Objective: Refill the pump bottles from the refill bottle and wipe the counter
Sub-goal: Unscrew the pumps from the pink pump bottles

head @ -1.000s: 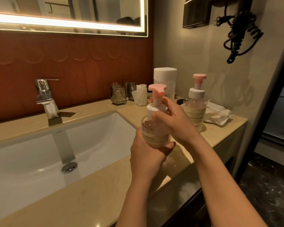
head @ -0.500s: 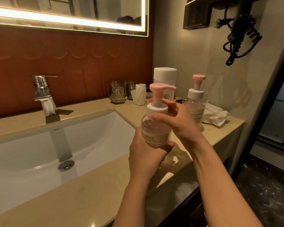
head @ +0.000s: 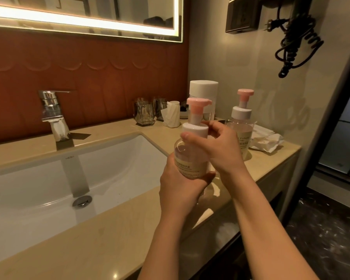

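Both hands are on the job here. The left hand (head: 181,184) cups the base of a clear pump bottle (head: 190,164), fingers wrapped behind it and thumb hooked across the lower front. The right hand (head: 218,150) comes in from the side and grips the bottle's white collar (head: 195,129), thumb on the near face, fingers curled round the back. The bottle is upright, held off the counter (head: 109,239), above its front edge and just right of the sink basin (head: 38,188). Its pink pump head (head: 198,104) sits raised on the stem, nozzle pointing right. A cream label faces the camera, the print too small to read.

Behind it, toward the wall, the refill bottle (head: 204,89) stands upright with its broad white cap on. To the right, the second pump bottle (head: 240,136) stands on the counter, pink head up, partly hidden by the right hand. A crumpled white sheet (head: 268,141) lies beside that, near the counter's far end. Paper or cloth, can't tell.

Further back, glass tumblers (head: 143,115) sit against the red wall panel, with a paper-wrapped cup (head: 173,116) next to them. The chrome faucet (head: 51,110) stands behind the basin, and the drain stopper (head: 82,201) sits at the bottom. Up top there's a lit mirror (head: 89,17), and a coiled black cord (head: 297,43) hangs on the side wall.
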Demonstrator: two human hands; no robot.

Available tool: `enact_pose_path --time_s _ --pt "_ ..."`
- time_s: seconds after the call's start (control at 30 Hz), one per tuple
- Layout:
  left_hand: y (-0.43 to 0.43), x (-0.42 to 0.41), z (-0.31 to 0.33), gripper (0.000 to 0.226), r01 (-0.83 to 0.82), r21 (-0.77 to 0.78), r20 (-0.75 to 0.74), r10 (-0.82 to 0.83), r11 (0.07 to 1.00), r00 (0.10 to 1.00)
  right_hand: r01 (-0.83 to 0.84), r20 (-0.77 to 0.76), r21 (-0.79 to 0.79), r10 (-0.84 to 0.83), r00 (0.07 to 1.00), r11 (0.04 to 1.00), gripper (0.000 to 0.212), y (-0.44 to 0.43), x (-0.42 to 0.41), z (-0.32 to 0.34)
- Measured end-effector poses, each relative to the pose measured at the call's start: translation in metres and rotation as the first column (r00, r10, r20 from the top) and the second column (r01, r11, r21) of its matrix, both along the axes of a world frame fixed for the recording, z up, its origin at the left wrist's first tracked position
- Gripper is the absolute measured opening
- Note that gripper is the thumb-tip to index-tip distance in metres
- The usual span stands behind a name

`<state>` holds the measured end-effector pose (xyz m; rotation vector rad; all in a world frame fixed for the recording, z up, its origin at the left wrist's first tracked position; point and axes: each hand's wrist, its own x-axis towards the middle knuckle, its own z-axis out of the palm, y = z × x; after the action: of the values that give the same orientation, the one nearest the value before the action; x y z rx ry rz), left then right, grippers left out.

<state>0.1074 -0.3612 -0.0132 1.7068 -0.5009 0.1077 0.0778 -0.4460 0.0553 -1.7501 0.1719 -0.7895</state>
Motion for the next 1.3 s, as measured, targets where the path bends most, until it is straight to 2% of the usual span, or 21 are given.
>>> enact_pose_path --time_s 0.1,0.23,0.47,0.63,0.8,0.97,1.07,1.3 --pt "-0.001 0.001 0.000 0.070 0.003 0.001 0.008 -0.003 1.000 1.000 -0.059 0.021 0.004 0.059 0.998 0.998 0.049 -0.001 -0.001 -0.001" --pt "-0.001 0.001 0.001 0.069 -0.007 -0.003 0.011 0.007 1.000 1.000 -0.048 0.074 -0.023 0.050 0.996 0.999 0.035 0.002 0.004 0.003" --pt "0.000 0.000 0.000 0.068 -0.006 -0.013 0.022 0.006 1.000 1.000 -0.047 0.179 -0.002 0.047 0.983 0.999 0.030 0.000 0.008 0.031" --pt "0.002 -0.001 0.001 0.066 -0.015 -0.015 0.046 0.015 1.000 0.999 -0.099 0.226 0.138 0.066 0.972 0.985 0.035 -0.006 0.004 0.050" --pt "0.001 -0.001 0.001 0.068 -0.029 0.001 0.056 0.029 1.000 0.998 -0.081 0.270 0.277 0.004 0.963 0.957 0.047 -0.019 0.002 0.067" --pt "0.001 0.001 -0.001 0.066 -0.031 0.006 0.060 0.031 0.999 0.998 -0.106 0.355 0.408 -0.051 0.934 0.907 0.025 -0.031 -0.003 0.078" --pt "0.001 0.000 0.000 0.070 -0.028 0.003 0.057 0.027 1.000 0.998 -0.150 0.373 0.490 -0.052 0.926 0.859 0.032 -0.039 -0.008 0.072" --pt "0.001 0.000 -0.001 0.070 -0.025 0.001 0.059 0.024 1.000 0.998 -0.148 0.384 0.572 -0.105 0.917 0.807 0.074 -0.056 -0.020 0.045"
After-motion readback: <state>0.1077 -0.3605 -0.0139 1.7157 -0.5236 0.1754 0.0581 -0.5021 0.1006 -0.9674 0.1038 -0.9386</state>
